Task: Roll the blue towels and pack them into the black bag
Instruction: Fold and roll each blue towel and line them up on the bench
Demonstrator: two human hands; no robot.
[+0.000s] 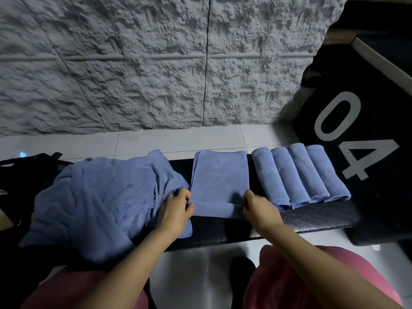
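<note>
on the black bench [312,217], left hand [175,207] and right hand [256,207] pinch the folded towel's [219,177] rolled near edge.

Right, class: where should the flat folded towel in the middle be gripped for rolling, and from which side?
Probably best to pinch the folded towel at both ends of its near edge, coming from the person's side: that edge is already curled into a roll.

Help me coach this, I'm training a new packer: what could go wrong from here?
1. The left hand and right hand pinch only the near edge of the flat towel, so uneven pushing could skew the roll.
2. The loose pile touches the left hand and might get caught in the roll.
3. That pile hangs over the front of the bench and could slide off.
</note>
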